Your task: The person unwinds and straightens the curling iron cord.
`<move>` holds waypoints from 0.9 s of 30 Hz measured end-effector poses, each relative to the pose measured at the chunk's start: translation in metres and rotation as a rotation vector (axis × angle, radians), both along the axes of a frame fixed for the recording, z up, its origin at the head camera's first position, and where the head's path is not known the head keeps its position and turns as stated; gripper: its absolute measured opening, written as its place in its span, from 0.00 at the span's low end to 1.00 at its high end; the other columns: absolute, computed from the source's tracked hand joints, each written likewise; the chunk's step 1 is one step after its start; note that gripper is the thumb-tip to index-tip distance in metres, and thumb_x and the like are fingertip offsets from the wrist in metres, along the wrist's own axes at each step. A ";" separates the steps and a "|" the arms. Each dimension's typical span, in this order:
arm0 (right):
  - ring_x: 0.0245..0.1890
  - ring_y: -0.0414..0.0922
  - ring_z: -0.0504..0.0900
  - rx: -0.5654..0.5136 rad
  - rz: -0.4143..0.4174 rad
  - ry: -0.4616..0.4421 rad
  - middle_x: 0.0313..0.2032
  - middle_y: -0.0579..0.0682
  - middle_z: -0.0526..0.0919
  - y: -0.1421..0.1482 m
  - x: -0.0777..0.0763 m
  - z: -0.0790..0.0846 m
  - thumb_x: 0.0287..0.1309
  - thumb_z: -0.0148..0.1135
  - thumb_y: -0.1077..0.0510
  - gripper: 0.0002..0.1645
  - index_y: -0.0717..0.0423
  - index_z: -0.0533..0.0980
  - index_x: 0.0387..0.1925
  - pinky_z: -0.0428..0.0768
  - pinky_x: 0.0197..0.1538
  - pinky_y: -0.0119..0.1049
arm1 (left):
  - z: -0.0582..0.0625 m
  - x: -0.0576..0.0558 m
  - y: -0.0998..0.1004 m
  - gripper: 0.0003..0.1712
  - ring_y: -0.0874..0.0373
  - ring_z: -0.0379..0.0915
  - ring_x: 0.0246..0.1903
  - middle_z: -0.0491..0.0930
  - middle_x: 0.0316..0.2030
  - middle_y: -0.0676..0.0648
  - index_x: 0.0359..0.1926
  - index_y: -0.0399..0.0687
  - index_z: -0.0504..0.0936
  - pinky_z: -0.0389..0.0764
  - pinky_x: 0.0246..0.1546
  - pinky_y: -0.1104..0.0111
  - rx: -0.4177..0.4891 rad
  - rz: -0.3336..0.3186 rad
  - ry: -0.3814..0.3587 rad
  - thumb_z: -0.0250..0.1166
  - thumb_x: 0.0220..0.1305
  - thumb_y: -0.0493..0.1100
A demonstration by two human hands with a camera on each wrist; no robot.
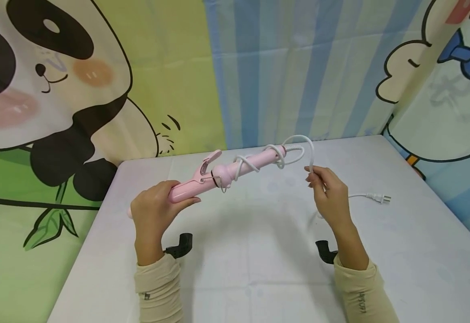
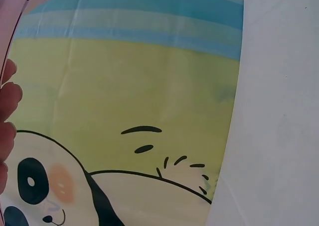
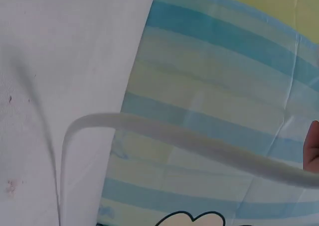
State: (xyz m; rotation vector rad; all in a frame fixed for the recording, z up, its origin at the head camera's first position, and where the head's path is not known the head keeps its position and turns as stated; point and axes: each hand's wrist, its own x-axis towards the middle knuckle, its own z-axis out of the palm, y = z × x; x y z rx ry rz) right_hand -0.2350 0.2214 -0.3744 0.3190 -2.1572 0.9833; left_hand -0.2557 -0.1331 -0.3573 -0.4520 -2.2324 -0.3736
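white-covered table [image 1: 251, 269] | pink curling iron [image 1: 221, 174] above it, white cord [image 1: 313, 154] looped around handle [image 1: 263, 159] | left hand [image 1: 154, 211] grips barrel [image 1: 184, 191] | right hand [image 1: 331, 195] pinches cord | best: steady iron, no kinks

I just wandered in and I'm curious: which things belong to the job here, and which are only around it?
Part of the job:
pink curling iron, in the left hand
white cord, in the right hand
plug

Just around it:
white table
cartoon-printed cloth behind
black pieces by the wrists
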 end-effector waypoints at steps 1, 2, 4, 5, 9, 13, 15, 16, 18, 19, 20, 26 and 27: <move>0.26 0.41 0.76 -0.006 -0.019 -0.009 0.29 0.57 0.79 0.002 0.000 0.000 0.59 0.52 0.70 0.09 0.69 0.76 0.40 0.68 0.36 0.11 | 0.000 0.000 0.000 0.47 0.50 0.74 0.16 0.82 0.22 0.43 0.30 0.41 0.83 0.65 0.14 0.65 0.004 0.003 0.001 0.46 0.43 0.80; 0.26 0.41 0.75 -0.003 -0.037 -0.028 0.29 0.57 0.79 0.004 0.000 0.001 0.60 0.51 0.69 0.10 0.68 0.76 0.41 0.68 0.35 0.12 | 0.000 0.000 0.000 0.47 0.50 0.74 0.16 0.82 0.22 0.43 0.30 0.41 0.83 0.65 0.14 0.65 0.010 0.007 0.003 0.46 0.43 0.80; 0.27 0.43 0.76 0.034 -0.054 -0.100 0.29 0.57 0.79 0.008 0.000 0.001 0.62 0.50 0.67 0.11 0.68 0.76 0.41 0.71 0.34 0.18 | 0.001 0.001 -0.001 0.47 0.50 0.73 0.15 0.82 0.21 0.42 0.31 0.41 0.82 0.64 0.14 0.65 0.020 0.015 0.009 0.46 0.42 0.80; 0.28 0.45 0.76 0.063 -0.057 -0.149 0.29 0.57 0.79 0.010 0.001 0.001 0.62 0.49 0.66 0.11 0.67 0.76 0.42 0.73 0.35 0.23 | 0.001 0.001 -0.001 0.46 0.50 0.72 0.14 0.82 0.21 0.42 0.31 0.41 0.82 0.64 0.14 0.66 0.025 0.022 0.014 0.47 0.42 0.80; 0.36 0.54 0.79 0.204 -0.061 -0.395 0.36 0.61 0.79 0.016 0.004 0.002 0.64 0.47 0.65 0.13 0.67 0.73 0.46 0.76 0.40 0.46 | 0.002 0.002 -0.001 0.47 0.50 0.70 0.13 0.80 0.19 0.41 0.31 0.40 0.82 0.62 0.13 0.66 0.041 0.042 0.030 0.46 0.42 0.79; 0.52 0.63 0.71 0.261 -0.046 -0.604 0.51 0.67 0.73 0.021 0.008 0.011 0.65 0.40 0.68 0.23 0.70 0.61 0.60 0.70 0.50 0.56 | 0.001 0.002 0.000 0.46 0.50 0.68 0.12 0.80 0.18 0.40 0.31 0.39 0.81 0.60 0.13 0.67 0.047 0.052 0.034 0.47 0.42 0.79; 0.55 0.65 0.67 0.214 -0.026 -0.634 0.58 0.68 0.67 0.023 0.014 0.018 0.63 0.35 0.70 0.29 0.69 0.50 0.66 0.67 0.51 0.56 | 0.000 0.002 0.001 0.47 0.51 0.67 0.12 0.79 0.18 0.40 0.31 0.40 0.81 0.59 0.13 0.67 0.043 0.055 0.035 0.46 0.43 0.79; 0.58 0.64 0.64 0.181 -0.013 -0.626 0.61 0.67 0.63 0.023 0.017 0.022 0.62 0.34 0.69 0.31 0.67 0.46 0.67 0.65 0.52 0.55 | 0.000 0.001 0.002 0.47 0.50 0.68 0.12 0.79 0.18 0.41 0.31 0.40 0.81 0.60 0.13 0.67 0.040 0.054 0.037 0.46 0.43 0.79; 0.62 0.63 0.60 0.097 0.007 -0.574 0.65 0.64 0.59 0.021 0.023 0.028 0.64 0.35 0.65 0.33 0.63 0.42 0.69 0.62 0.54 0.56 | 0.000 0.001 0.004 0.43 0.50 0.69 0.12 0.80 0.18 0.41 0.30 0.40 0.82 0.61 0.13 0.66 0.028 0.052 0.043 0.57 0.39 0.77; 0.62 0.62 0.60 0.063 0.013 -0.537 0.65 0.63 0.59 0.019 0.025 0.029 0.65 0.37 0.63 0.34 0.61 0.42 0.69 0.62 0.55 0.56 | 0.001 0.001 0.005 0.41 0.50 0.70 0.13 0.80 0.18 0.42 0.30 0.41 0.82 0.62 0.13 0.66 0.024 0.051 0.046 0.61 0.37 0.76; 0.62 0.61 0.62 0.048 0.012 -0.496 0.65 0.63 0.60 0.016 0.026 0.030 0.66 0.41 0.59 0.34 0.61 0.43 0.69 0.63 0.55 0.55 | 0.001 0.000 0.006 0.39 0.50 0.71 0.13 0.80 0.18 0.42 0.30 0.41 0.82 0.63 0.13 0.65 0.018 0.047 0.047 0.66 0.34 0.74; 0.48 0.59 0.77 0.111 -0.035 -0.378 0.43 0.61 0.81 0.002 0.021 0.022 0.64 0.51 0.58 0.26 0.66 0.62 0.60 0.76 0.43 0.50 | 0.003 0.001 0.014 0.34 0.51 0.74 0.15 0.82 0.20 0.44 0.29 0.43 0.83 0.66 0.14 0.64 0.011 0.019 0.043 0.77 0.21 0.63; 0.44 0.59 0.80 0.121 -0.039 -0.364 0.39 0.61 0.82 0.002 0.021 0.021 0.63 0.50 0.61 0.23 0.67 0.65 0.58 0.76 0.38 0.47 | 0.002 0.001 0.015 0.35 0.51 0.74 0.15 0.82 0.20 0.44 0.29 0.43 0.83 0.66 0.14 0.64 0.010 0.018 0.041 0.77 0.22 0.63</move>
